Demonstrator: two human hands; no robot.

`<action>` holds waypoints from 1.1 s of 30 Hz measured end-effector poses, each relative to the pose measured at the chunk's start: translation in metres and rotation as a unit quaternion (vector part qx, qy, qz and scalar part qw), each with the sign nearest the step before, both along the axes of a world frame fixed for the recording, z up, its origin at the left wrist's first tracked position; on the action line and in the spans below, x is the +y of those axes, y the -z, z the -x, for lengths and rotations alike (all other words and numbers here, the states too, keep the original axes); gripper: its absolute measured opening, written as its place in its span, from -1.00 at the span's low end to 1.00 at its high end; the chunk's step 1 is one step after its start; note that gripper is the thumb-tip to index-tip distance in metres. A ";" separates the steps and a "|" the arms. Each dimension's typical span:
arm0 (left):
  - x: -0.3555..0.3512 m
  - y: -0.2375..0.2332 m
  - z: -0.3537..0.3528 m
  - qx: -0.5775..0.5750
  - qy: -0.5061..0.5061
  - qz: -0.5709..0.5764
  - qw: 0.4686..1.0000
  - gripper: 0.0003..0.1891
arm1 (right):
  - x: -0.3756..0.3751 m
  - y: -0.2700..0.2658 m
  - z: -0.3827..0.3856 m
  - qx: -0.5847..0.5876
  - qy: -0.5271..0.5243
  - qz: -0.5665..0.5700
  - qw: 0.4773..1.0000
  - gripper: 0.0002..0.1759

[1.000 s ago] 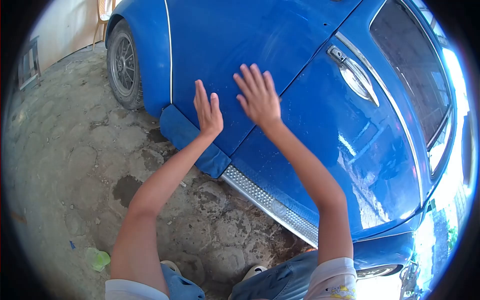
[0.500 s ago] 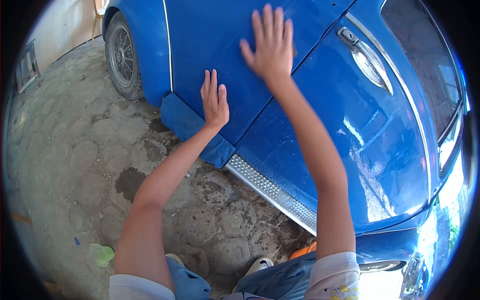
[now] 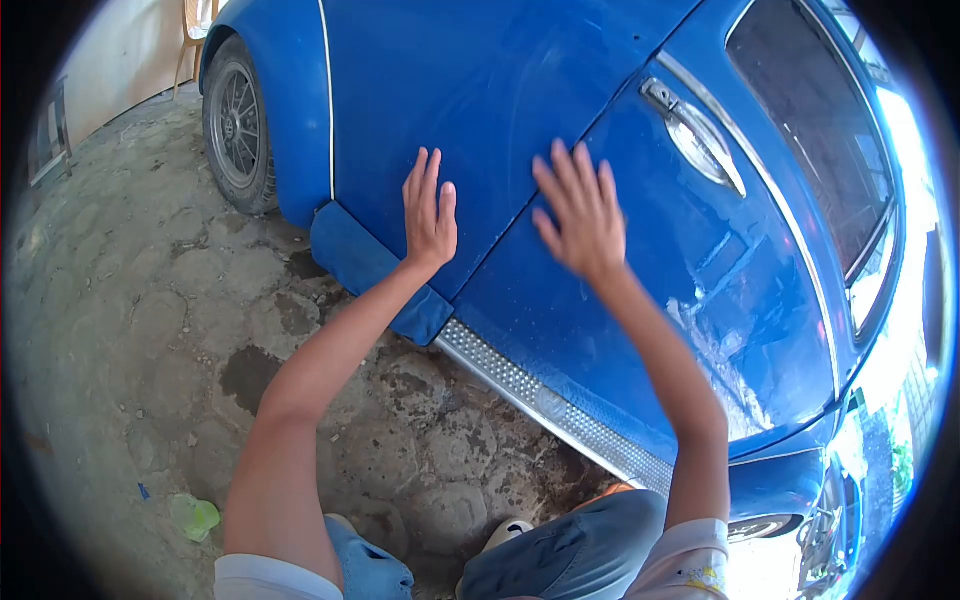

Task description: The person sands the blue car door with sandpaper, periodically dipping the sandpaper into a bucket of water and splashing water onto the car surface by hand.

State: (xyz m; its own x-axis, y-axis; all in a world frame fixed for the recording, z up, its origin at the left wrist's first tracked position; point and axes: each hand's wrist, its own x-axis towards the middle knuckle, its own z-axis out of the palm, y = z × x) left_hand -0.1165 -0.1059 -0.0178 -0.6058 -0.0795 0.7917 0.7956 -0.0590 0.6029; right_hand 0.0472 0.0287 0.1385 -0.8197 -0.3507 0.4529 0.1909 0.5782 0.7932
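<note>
Car door [image 3: 650, 280]: right hand [image 3: 585, 215] is pressing open and flat; left hand [image 3: 428, 215] is lying open on the neighbouring panel [image 3: 420, 90], seemingly bracing.

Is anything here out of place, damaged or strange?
A blue cloth lies draped, near the left hand, over the front end of the studded metal running board, and a crumpled green scrap lies loose on the stone floor.

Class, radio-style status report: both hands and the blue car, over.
Left hand open, flat on blue car panel. Right hand open, spread at the door. Blue cloth on running board below.
</note>
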 end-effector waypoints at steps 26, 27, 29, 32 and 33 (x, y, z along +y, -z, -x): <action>-0.013 0.016 0.021 0.089 -0.062 0.095 0.989 -0.43 | 0.012 -0.062 0.027 0.023 -0.117 0.013 0.993 -0.34; -0.013 0.022 0.025 0.085 -0.059 0.101 0.989 -0.43 | 0.006 -0.077 0.047 0.051 -0.153 -0.003 0.987 -0.36; -0.011 0.035 0.031 0.063 -0.079 0.121 0.988 -0.42 | -0.017 -0.101 0.074 0.029 -0.124 -0.032 0.991 -0.41; -0.011 0.042 0.034 0.072 -0.095 0.122 0.985 -0.43 | -0.028 -0.096 0.123 0.153 -0.163 0.000 0.975 -0.36; -0.011 0.044 0.033 0.087 -0.100 0.120 0.984 -0.42 | -0.032 -0.084 0.132 0.149 -0.161 0.007 0.976 -0.36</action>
State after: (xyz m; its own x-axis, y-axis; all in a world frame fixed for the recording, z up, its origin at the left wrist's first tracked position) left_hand -0.1495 -0.1174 -0.0614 -0.4509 0.0193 0.8924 0.8691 0.2372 0.4340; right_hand -0.0848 -0.0033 0.2226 -0.4994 -0.5604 0.6607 0.2182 0.6567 0.7219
